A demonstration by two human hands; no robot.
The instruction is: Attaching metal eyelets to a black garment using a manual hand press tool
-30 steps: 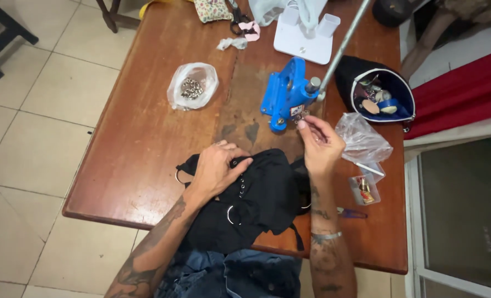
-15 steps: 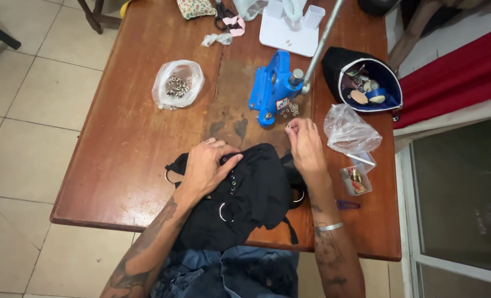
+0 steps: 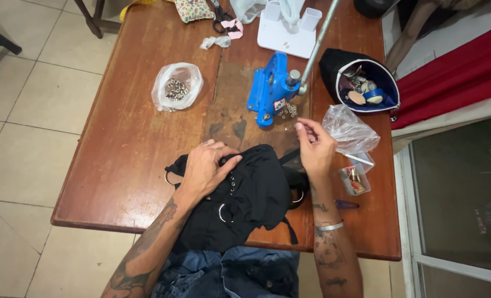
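Note:
My left hand (image 3: 206, 166) lies flat on a black garment (image 3: 245, 198) with metal rings and eyelets, spread at the near edge of the wooden table (image 3: 124, 143). To its right, my right hand (image 3: 314, 146) is raised just above the table with thumb and forefinger pinched together near a scatter of small metal eyelets (image 3: 287, 111); whether an eyelet is pinched is too small to tell. A blue hand press (image 3: 271, 91) with a long grey lever (image 3: 318, 41) stands just beyond the eyelets.
A clear bag of metal eyelets (image 3: 176, 86) lies left of the press. Right of it are an open black pouch (image 3: 361, 83) of small items, a crumpled clear bag (image 3: 349, 129) and a small clear box (image 3: 355, 179). A white tray (image 3: 287, 30), scissors (image 3: 222, 15) sit at the back.
My right hand has drawn back from the press toward me and lowered. My left hand stays on the garment. The view has shifted slightly.

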